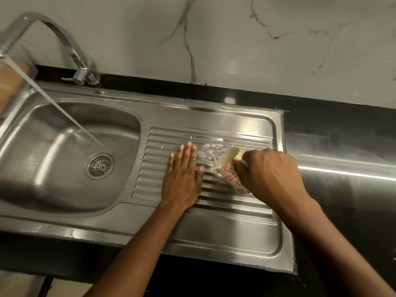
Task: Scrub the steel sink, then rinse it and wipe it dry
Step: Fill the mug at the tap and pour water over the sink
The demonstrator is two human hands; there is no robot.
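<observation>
Rinsing, to judge by the water: scrubbing seems done, wiping not yet begun. Grips a flowered cup (230,175) in the right hand (272,174), fingers curled round its side, mouth tipped low over the ribs of the drainboard (225,203) - likely because the tap (70,46) cannot reach that far. Presses the left hand (182,179) flat on the same ribs just beside the cup, fingers straight and close together, probably to sweep the spilled water (211,151) along the grooves toward the basin (53,172). Has the tap running, with a slanting stream (64,112) into the basin near the strainer (100,166), perhaps for refilling the cup. As for the steel sink (214,232): set into a black counter (342,146), basin on the left, drainboard on the right under the 2 hands. Open room for a leftward sweep down into the basin - but only a low raised rim on the right and front edges, and a marble wall (235,39) close behind, so a hard push those ways would probably send water onto the counter.
</observation>
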